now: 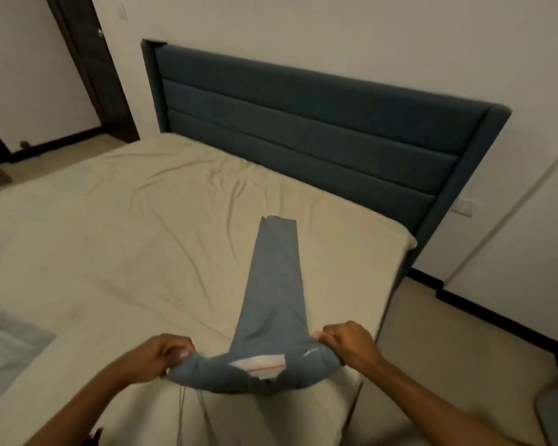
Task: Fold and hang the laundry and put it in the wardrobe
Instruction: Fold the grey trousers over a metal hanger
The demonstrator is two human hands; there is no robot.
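Two hands (161, 355) (345, 341) pinching narrow grey trousers (271, 284), creased bedsheet (126, 236)

Bare sheet (136, 252) lies open leftward; headboard (303, 123) blocks the far end.

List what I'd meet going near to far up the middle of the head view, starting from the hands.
Left hand and right hand gripping the waist of the grey trousers → trouser leg hem → wrinkled beige sheet → blue headboard → wall.
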